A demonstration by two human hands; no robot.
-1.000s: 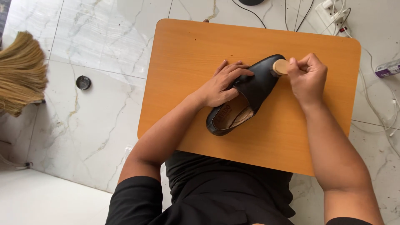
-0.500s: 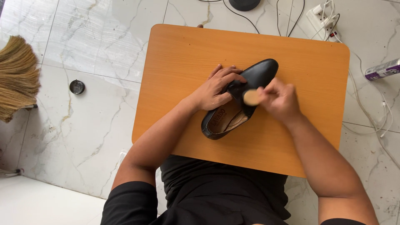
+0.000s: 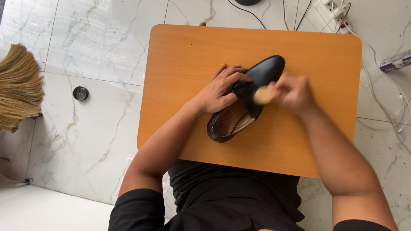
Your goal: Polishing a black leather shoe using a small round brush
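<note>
One shoe [image 3: 250, 96], one brush [image 3: 262, 95], two hands

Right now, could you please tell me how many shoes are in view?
1. A single black shoe lies on the orange table, steadied by the left hand, while the blurred right hand holds a small tan brush against it. No second shoe shows.

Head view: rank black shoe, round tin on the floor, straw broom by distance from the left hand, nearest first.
From the left hand:
1. Black shoe, on the wooden table; the hand rests on it.
2. Round tin, on the marble floor left of the table.
3. Straw broom, at the far left edge, beyond the tin.
</note>
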